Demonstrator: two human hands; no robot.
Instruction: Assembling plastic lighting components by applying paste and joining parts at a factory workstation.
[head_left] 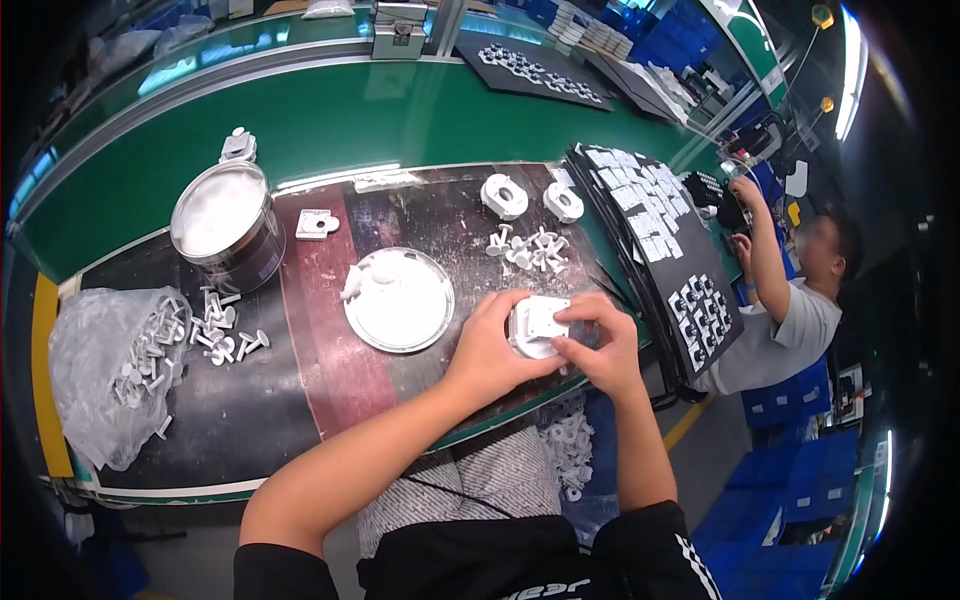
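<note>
"Bracing the block (538, 322) near the front edge of the surface (250, 400), and it's both hands on it!"

"How's the grip?"

"Left hand (490, 350) wraps the left side, fingers clamped on the block; right hand (612, 345) has thumb and forefinger pinched on the right of its square top (545, 318)."

"What would good handling look like here?"

"A steady cup on the left, I'd say, with that square top kept level on the rounder body (527, 345) below. Even pressure from the right, nothing skewed!"

"And the lid (400, 325), just left, with white lumps (385, 270) on it?"

"Looks pasty to me; best keep the left forearm (370, 440) clear."

"Now, what's out of sight?"

"The block's underside, for one! Whether it touches the surface, I can't tell. The right fingertips meet bright white, so exact contact is hard to read. Small pieces (568, 445) below are partly cut off by the surface's edge, and creased plastic on the bag (85, 380) blurs the pegs (150, 350) inside."
</note>
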